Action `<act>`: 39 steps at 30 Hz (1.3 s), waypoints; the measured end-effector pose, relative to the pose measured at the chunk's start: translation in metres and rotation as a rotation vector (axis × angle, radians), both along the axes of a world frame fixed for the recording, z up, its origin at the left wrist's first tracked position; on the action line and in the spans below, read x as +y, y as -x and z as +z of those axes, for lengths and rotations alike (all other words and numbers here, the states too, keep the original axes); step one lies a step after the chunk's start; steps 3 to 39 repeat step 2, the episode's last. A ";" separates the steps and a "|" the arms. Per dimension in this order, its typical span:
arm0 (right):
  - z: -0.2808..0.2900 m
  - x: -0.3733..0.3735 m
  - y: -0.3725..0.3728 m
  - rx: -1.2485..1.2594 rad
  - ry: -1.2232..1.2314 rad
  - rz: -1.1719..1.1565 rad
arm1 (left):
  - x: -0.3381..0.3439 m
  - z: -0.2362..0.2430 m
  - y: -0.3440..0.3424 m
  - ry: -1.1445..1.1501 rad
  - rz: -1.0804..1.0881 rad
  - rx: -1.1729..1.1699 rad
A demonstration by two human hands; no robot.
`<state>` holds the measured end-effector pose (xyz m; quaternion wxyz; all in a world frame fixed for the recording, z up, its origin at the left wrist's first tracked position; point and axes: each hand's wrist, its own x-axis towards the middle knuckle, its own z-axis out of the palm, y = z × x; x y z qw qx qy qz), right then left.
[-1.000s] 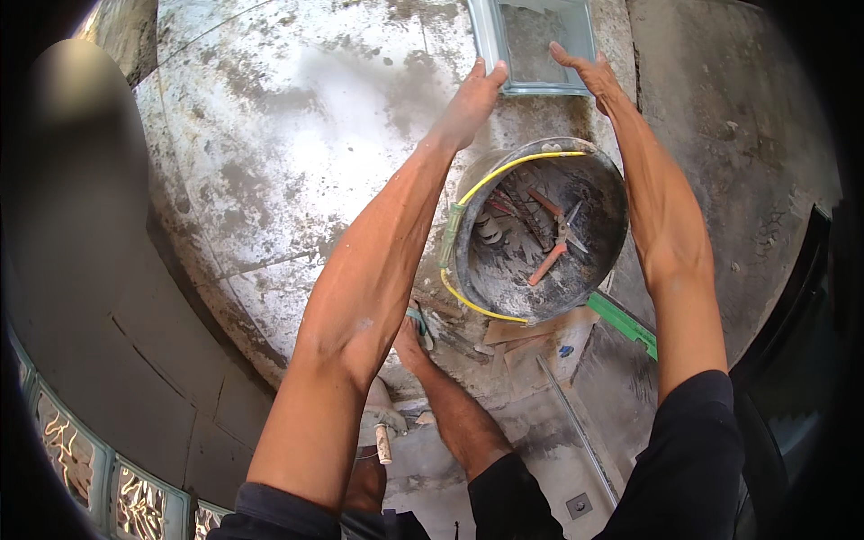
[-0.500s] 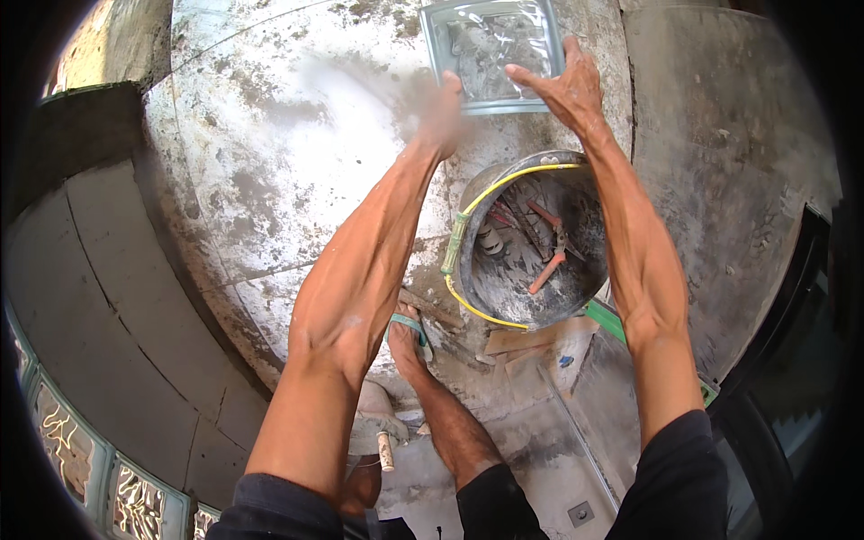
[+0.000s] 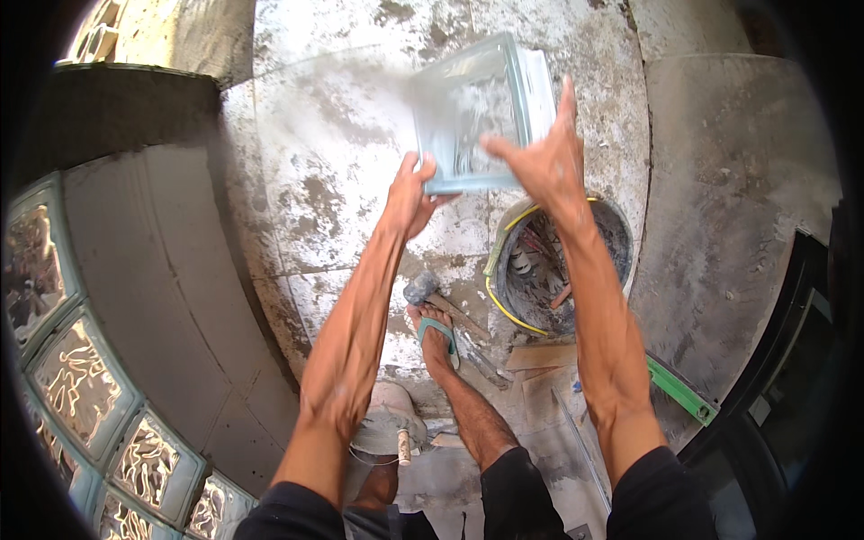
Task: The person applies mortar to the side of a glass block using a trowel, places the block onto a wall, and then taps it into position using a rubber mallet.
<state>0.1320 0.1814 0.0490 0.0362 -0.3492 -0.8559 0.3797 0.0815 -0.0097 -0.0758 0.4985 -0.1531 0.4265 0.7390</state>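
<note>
A clear glass block (image 3: 477, 135) with pale bluish edges is tilted in front of me, above the stained floor. My left hand (image 3: 408, 200) grips its lower left corner, thumb on the near side and fingers beneath. At the lower right corner is my right hand (image 3: 547, 173), its thumb across the face and its index finger stretched up beside the right edge. Some of its other fingers are hidden, but it appears to steady the block. Below the right wrist stands a dark bucket (image 3: 525, 303) with a yellow handle and several tools inside.
A mallet (image 3: 421, 287) lies near my sandalled foot (image 3: 436, 335). A small pail (image 3: 389, 416) with a wooden-handled tool stands beside my leg. At right is a green spirit level (image 3: 681, 391). A glass-block wall (image 3: 76, 367) and a grey ledge (image 3: 171, 270) run along the left.
The glass block has come nearer to me and is now tilted. My left hand has moved to its lower left corner. The view has shifted, showing more of the glass-block wall and the mallet.
</note>
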 end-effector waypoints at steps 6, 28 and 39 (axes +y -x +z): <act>0.047 -0.024 0.002 0.076 0.026 0.036 | -0.044 0.071 -0.021 0.057 0.047 0.034; 0.047 -0.024 0.002 0.076 0.026 0.036 | -0.044 0.071 -0.021 0.057 0.047 0.034; 0.047 -0.024 0.002 0.076 0.026 0.036 | -0.044 0.071 -0.021 0.057 0.047 0.034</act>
